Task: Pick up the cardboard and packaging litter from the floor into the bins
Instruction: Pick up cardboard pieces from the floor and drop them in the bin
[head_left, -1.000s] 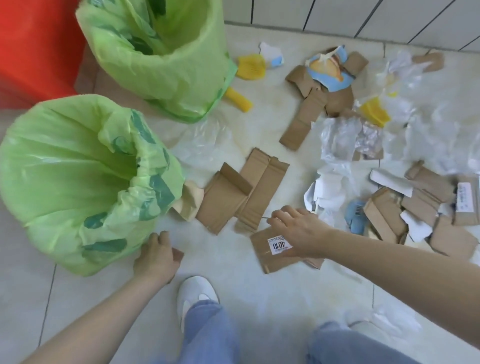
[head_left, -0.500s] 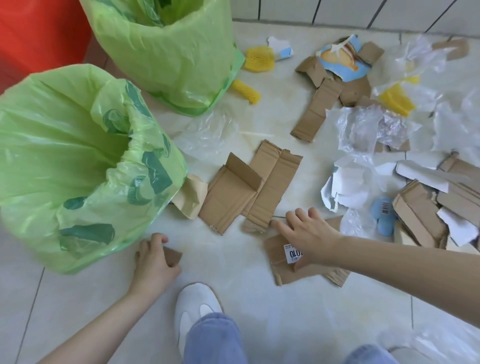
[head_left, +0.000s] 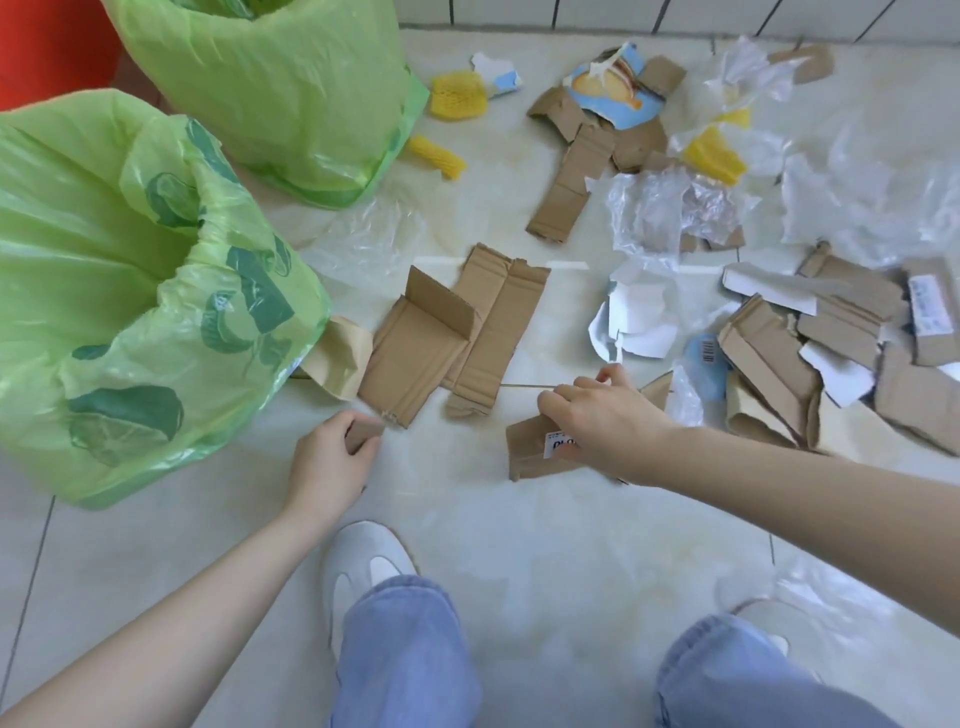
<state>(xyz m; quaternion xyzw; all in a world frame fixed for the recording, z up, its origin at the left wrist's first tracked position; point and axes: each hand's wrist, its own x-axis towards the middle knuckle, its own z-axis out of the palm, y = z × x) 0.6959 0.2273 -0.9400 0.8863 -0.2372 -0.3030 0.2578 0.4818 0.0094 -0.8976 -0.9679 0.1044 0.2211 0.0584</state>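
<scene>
My left hand (head_left: 330, 460) is shut on a small brown cardboard scrap (head_left: 362, 434), low over the floor beside the near green-lined bin (head_left: 130, 291). My right hand (head_left: 605, 423) grips a folded cardboard piece with a white label (head_left: 535, 452) and lifts its far edge off the floor. Two larger folded cardboard pieces (head_left: 447, 343) lie flat between the hands and the bins. A second green-lined bin (head_left: 270, 88) stands behind the first.
Torn cardboard (head_left: 831, 353), white paper (head_left: 636, 317), clear plastic wrap (head_left: 670, 208), yellow foam netting (head_left: 457, 96) and a printed box scrap (head_left: 615, 88) litter the floor to the right and back. My shoe (head_left: 363, 566) and jeans are below. A red object (head_left: 47, 41) fills the top left corner.
My left hand slid right with its scrap toward the flat cardboard. My right hand closed on the labelled cardboard and tipped it up from the floor.
</scene>
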